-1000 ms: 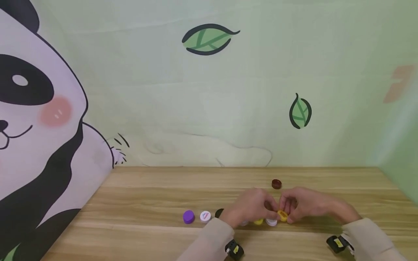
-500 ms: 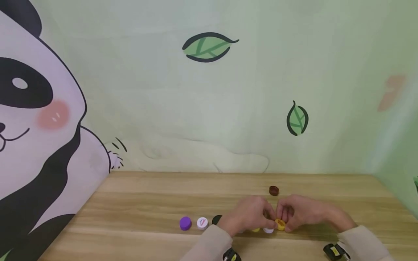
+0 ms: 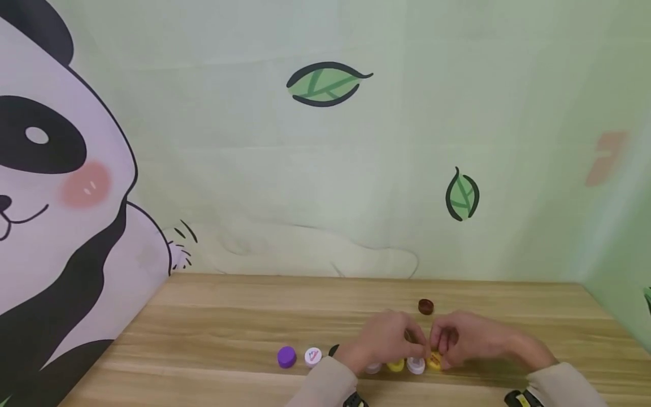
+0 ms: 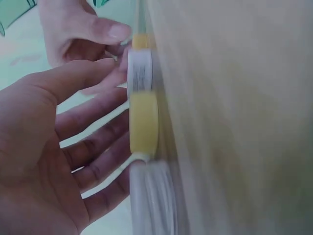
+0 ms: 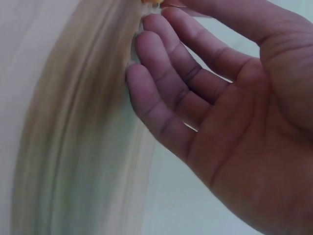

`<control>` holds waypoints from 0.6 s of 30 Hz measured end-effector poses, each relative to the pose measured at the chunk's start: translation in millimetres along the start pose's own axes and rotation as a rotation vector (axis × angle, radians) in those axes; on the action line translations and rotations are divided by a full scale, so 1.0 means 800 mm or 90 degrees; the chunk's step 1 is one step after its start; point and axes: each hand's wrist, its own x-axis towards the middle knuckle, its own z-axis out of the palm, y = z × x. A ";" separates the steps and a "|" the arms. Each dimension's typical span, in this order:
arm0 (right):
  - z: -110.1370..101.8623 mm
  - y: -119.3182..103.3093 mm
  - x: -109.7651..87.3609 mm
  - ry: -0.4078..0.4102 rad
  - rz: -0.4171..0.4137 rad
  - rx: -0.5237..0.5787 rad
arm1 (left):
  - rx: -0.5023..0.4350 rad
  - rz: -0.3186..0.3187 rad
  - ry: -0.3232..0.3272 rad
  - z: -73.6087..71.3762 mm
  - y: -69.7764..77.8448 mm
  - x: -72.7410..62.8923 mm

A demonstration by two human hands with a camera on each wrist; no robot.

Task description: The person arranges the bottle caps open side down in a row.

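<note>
A row of bottle caps lies on the table. My right hand (image 3: 470, 339) pinches the orange-yellow cap (image 3: 434, 360) at the row's right end between thumb and fingers. Only a sliver of that orange cap (image 5: 152, 2) shows in the right wrist view. Left of it sits a white cap (image 3: 416, 366), and my left hand (image 3: 383, 342) hovers just behind and above it, fingers loosely bent. In the left wrist view, the left hand (image 4: 54, 132) has its fingers beside the white cap (image 4: 140, 72) and a yellow cap (image 4: 144, 122), gripping neither.
Farther left are a purple cap (image 3: 286, 356), a white printed cap (image 3: 312, 356) and a black cap (image 3: 333, 350) partly hidden by the left wrist. A clear-white cap (image 3: 373, 368) sits beside the yellow one. A dark brown cap (image 3: 425, 306) lies behind the hands.
My left fingers have drawn back from the orange and white caps, so more of the white and yellow caps shows. The right hand stays at the orange cap. The head view has tilted up slightly.
</note>
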 end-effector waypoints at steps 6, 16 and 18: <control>-0.008 0.007 0.005 0.150 0.034 -0.013 | -0.099 -0.068 0.092 -0.005 -0.012 0.013; -0.016 0.020 0.033 0.318 0.091 -0.045 | -0.086 -0.142 0.143 0.003 -0.012 0.043; -0.015 0.022 0.036 0.319 0.102 -0.067 | -0.089 -0.127 0.133 0.006 -0.011 0.047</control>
